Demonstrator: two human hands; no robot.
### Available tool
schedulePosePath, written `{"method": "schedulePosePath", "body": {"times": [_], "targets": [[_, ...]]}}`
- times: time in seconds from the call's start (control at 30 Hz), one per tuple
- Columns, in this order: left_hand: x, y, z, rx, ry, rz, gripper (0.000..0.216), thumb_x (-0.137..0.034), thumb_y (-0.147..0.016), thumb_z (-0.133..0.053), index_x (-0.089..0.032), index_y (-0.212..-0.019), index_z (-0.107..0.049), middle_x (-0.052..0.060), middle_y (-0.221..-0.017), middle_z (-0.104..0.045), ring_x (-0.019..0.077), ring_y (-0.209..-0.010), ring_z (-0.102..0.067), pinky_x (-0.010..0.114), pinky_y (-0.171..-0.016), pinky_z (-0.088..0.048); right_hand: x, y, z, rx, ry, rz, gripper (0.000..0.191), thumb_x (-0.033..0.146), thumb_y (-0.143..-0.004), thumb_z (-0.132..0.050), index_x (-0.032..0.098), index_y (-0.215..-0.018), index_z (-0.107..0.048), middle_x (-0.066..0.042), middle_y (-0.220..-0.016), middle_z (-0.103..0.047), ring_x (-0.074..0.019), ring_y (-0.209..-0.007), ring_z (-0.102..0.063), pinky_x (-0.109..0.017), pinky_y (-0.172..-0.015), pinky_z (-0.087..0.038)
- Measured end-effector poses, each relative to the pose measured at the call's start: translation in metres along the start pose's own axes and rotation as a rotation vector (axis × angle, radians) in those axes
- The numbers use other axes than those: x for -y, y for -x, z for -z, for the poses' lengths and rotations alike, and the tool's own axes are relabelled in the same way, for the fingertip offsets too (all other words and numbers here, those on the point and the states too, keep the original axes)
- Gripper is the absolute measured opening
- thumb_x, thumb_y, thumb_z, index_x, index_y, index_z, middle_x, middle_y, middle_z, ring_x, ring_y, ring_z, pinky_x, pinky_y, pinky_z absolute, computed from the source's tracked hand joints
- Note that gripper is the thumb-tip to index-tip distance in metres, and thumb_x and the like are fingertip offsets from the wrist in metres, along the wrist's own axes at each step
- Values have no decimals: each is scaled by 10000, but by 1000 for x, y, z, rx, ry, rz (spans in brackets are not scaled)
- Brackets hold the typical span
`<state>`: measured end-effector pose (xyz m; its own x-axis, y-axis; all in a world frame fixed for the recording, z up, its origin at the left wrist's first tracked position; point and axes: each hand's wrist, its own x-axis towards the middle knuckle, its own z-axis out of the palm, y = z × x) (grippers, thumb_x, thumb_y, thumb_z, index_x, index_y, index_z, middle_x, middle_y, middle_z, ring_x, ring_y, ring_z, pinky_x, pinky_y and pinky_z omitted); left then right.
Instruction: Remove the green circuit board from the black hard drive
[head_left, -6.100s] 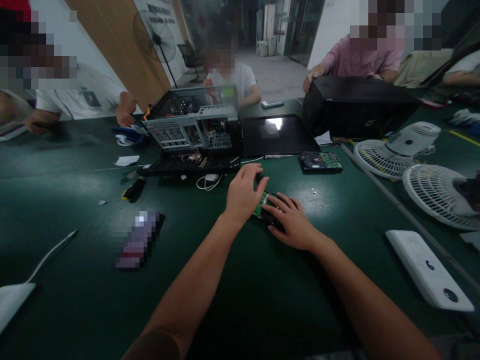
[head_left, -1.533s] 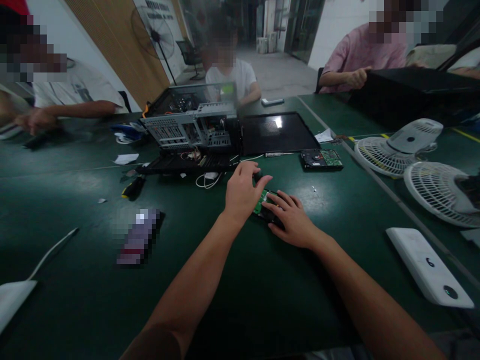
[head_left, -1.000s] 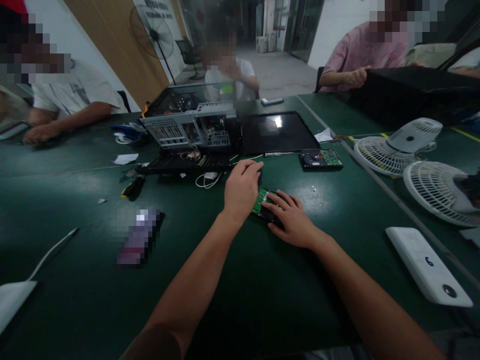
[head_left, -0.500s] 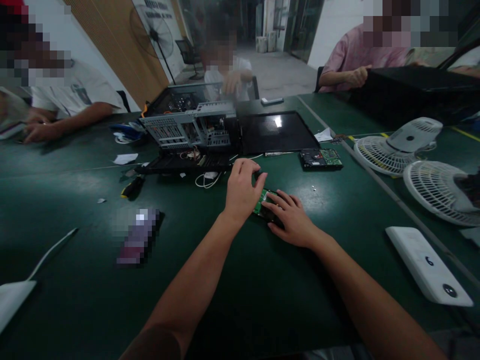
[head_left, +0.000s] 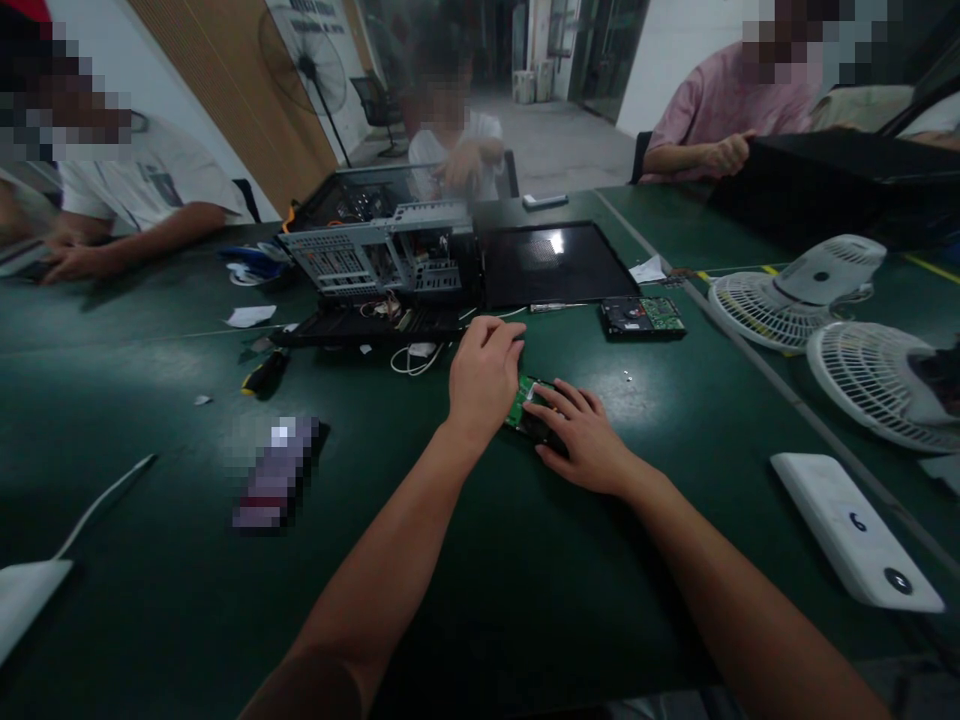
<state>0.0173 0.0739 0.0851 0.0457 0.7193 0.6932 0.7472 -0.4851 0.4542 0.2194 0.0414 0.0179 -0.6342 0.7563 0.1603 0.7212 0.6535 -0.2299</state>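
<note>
A hard drive lies on the green table with its green circuit board facing up. My right hand grips it from the right, fingers spread over the top and thumb by the near edge, covering much of it. Over the drive's left end, my left hand is closed in a pinch, thumb and fingertips together. Whatever sits in that pinch is hidden behind the fingers. Beyond my hands, a second hard drive rests on the table, board side up.
An opened computer case stands ahead, beside a black side panel. A yellow-black screwdriver and a blurred phone lie left. White fans and a white power bank are right. Several people sit around the table.
My left hand has turned slightly, its thumb drawing in against the fingers. A dark bit visible at its fingertips before is now hidden. My right hand and the hard drive stay put.
</note>
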Motion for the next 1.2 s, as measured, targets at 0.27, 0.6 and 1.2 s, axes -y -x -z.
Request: {"method": "schedulePosePath", "body": {"times": [0.27, 0.6, 1.2], "targets": [[4, 2, -7, 27, 103, 10, 178, -176, -929, -700, -201, -1075, -602, 69, -1125, -672, 214, -1073, -655, 380, -929, -576, -1, 0, 0, -2, 4, 1, 623, 359, -900, -610, 299, -1506, -478, -63, -1644, -363, -385, -1529, -232, -650, -1190, -226], [1, 2, -2, -26, 53, 30, 177, -129, -899, -710, -213, -1041, -643, 59, -1079, -580, 203, -991, -616, 393, -894, -569, -1, 0, -1, -7, 5, 2, 616, 365, -900, -609, 305, -1500, -484, -58, -1646, -360, -383, -1533, -225, -650, -1195, -222], [0, 2, -3, -66, 46, -10, 132, -129, -935, -675, -219, -1032, -676, 64, -1079, -659, 205, -1039, -668, 387, -911, -589, 0, 0, -1, -8, -4, -1, 631, 365, -893, -616, 317, -1506, -476, -51, -1643, -365, -387, -1531, -223, -657, -1194, -215]]}}
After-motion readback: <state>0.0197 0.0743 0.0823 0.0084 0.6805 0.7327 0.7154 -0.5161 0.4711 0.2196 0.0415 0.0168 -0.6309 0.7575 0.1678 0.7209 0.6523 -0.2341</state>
